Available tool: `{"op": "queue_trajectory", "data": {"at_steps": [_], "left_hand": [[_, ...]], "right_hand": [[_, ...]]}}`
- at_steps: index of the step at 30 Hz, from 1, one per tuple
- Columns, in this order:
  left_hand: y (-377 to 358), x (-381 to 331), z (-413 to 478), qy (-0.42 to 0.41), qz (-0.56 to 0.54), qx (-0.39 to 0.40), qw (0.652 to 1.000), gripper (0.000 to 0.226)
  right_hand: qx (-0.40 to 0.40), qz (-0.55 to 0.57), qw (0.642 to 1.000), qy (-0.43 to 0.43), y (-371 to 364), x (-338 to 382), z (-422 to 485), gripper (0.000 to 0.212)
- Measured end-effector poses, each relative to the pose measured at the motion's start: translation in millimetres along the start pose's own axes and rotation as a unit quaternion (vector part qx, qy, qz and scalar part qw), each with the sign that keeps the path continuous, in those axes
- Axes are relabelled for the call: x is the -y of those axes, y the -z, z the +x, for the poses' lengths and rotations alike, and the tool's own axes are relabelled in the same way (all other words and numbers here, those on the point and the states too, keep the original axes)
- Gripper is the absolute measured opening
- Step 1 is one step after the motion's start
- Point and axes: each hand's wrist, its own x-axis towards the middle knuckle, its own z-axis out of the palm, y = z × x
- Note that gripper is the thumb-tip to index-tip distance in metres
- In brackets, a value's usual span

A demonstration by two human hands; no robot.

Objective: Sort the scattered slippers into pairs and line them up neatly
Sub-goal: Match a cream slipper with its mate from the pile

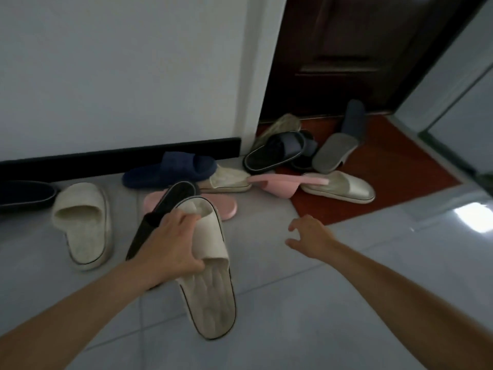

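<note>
Nearest: cream slipper (210, 297), long axis near-to-far, heel nearest, strap clutched in left hand (170, 244); dark slipper (173, 196) behind it, grip unclear. Right hand (309, 236) free, fingers loosely bent, holding nothing. Matching cream slipper (85, 225) on floor just left, roughly parallel, nearer the left hand. Beyond: pink slipper (226, 206), navy slipper (170, 169), heap on red mat (400, 182). Containers: none seen.

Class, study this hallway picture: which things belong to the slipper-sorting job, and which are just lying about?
Part of the job: held cream slipper, left hand, right hand, floor cream slipper, pink slipper, navy slipper, silvery slipper, black slide.
Just there: red mat, dark door, black skirting.
</note>
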Motion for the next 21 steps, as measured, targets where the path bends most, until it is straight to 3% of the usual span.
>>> {"op": "queue_trajectory", "data": {"at_steps": [6,10,15,21], "left_hand": [[-15,-40,52,-0.025,0.048,0.020,0.998,0.088],[-32,-60,81,-0.010,0.050,0.038,0.998,0.089],[-54,-63,97,0.018,0.067,0.054,0.996,0.082],[-75,-48,79,0.043,0.069,0.099,0.992,0.077]], "right_hand": [[-0.018,0.001,0.997,-0.079,11,-59,40,0.039],[-0.046,0.078,0.990,-0.111,10,-75,71,0.035],[-0.085,0.107,0.988,-0.071,-11,-60,92,0.019],[-0.146,0.098,0.980,0.089,-27,-3,91,0.036]]}}
